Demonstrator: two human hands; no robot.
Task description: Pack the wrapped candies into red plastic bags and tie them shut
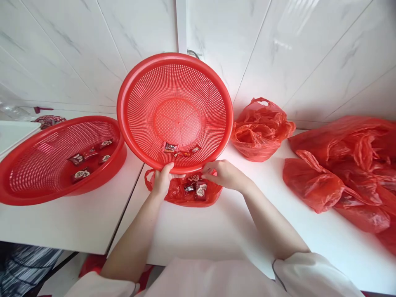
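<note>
A round red plastic basket (pixel 177 88) with perforated walls is tilted toward me, with several small wrapped snacks (pixel 182 154) low inside it. My left hand (pixel 162 180) is closed on its lower rim, thumb on top. At the lower right of the same rim, my right hand (pixel 224 174) has its fingers bent in and gripping; its fingertips are partly hidden. Directly beneath sits an open red plastic bag (pixel 182 200), touching or very close to both hands. More wrapped snacks (pixel 200 190) lie in the bag.
To the left stands a second red basket (pixel 74 192) holding several wrapped snacks (pixel 82 175). A bunched red bag (pixel 261 130) sits at the back right, and a heap of red bags (pixel 349 173) lies farther right. Behind the white table (pixel 216 243) rises a tiled wall (pixel 266 45).
</note>
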